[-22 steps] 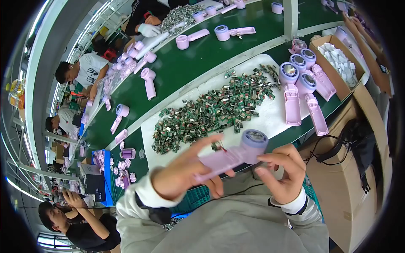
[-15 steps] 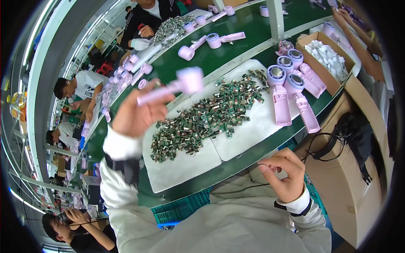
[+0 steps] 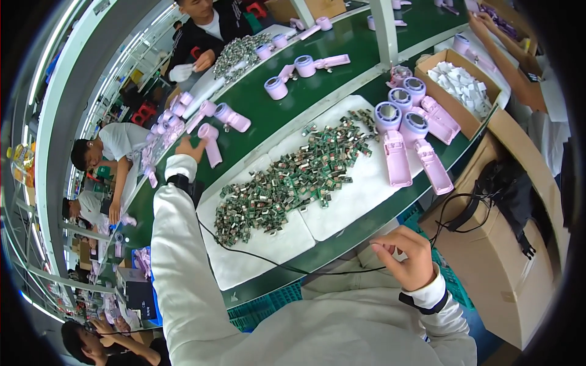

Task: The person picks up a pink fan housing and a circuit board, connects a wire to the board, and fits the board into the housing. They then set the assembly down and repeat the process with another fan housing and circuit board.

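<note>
My left hand reaches far out at the left, fingers apart, beside a pink-lilac handheld fan with a round head that lies on the green belt. The fingertips are at the fan's edge; whether they touch it I cannot tell. Close to my body, my right hand is closed in a pinch; what it holds, if anything, is too small to make out. Between my hands, a heap of small green circuit boards covers white foam sheets. At the right stand several lilac round fan heads with opened pink handles.
A carton of white pieces stands at the right, near a larger cardboard box with a black bag. A black cable runs between my wrists. Across the green belt lie more fans; co-workers sit beyond. A metal post rises behind.
My left hand has carried the fan away to the upper left, and it now lies on the belt with the fingers spread beside it. My right hand keeps its pinch.
</note>
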Tool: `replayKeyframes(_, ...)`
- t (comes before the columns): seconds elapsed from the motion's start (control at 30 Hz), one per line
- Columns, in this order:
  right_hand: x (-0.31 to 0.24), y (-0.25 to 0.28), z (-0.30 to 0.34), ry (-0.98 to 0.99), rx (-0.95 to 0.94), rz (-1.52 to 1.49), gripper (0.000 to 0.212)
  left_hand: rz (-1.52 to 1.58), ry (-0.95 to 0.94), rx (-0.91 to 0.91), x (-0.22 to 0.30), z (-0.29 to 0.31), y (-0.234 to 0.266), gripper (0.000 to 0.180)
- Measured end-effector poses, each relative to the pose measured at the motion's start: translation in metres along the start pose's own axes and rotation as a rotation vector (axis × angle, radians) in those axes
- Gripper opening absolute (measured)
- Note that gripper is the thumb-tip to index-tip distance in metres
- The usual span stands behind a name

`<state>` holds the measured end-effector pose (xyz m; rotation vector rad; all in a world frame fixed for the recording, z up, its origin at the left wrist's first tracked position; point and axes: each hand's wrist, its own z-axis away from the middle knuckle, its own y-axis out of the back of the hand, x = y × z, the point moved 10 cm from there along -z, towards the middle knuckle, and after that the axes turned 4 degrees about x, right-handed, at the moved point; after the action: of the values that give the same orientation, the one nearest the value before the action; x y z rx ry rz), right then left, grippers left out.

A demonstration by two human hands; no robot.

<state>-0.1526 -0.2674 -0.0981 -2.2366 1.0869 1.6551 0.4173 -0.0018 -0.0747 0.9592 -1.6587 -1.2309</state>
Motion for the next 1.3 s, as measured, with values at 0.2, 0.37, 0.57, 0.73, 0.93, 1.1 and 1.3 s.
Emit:
replayKeyframes(0.2,-0.001,-0.017,-0.009,0.033,-0.083,0.066,0.01,-0.34,-0.016,-0.08,0.026,0.019,-0.045,0.088)
replayKeyframes(0.37,-0.011,-0.025,-0.008,0.118,-0.174,0.116,0.012,-0.372,-0.066,-0.154,0.03,-0.002,-0.053,0.074)
replayKeyframes(0.57,-0.003,-0.027,-0.012,0.067,-0.186,0.078,0.01,0.622,0.207,-0.261,-0.02,0.005,-0.016,0.048)
replayKeyframes(0.73,-0.011,-0.033,-0.026,0.093,-0.203,0.051,0.018,0.812,-0.034,-0.354,0.093,0.131,0.047,0.035)
replayKeyframes(0.93,-0.042,-0.055,-0.052,0.076,-0.135,-0.043,0.033,0.595,-0.79,-0.243,0.227,0.301,0.048,0.023)
replayKeyframes(1.1,-0.01,-0.056,-0.05,0.038,-0.065,0.122,0.036,0.319,-0.679,-0.521,0.257,0.34,-0.005,0.02)
replayKeyframes(1.3,-0.005,-0.056,-0.048,0.127,-0.065,0.145,0.035,0.396,-0.88,-0.256,0.283,0.346,0.006,0.016)
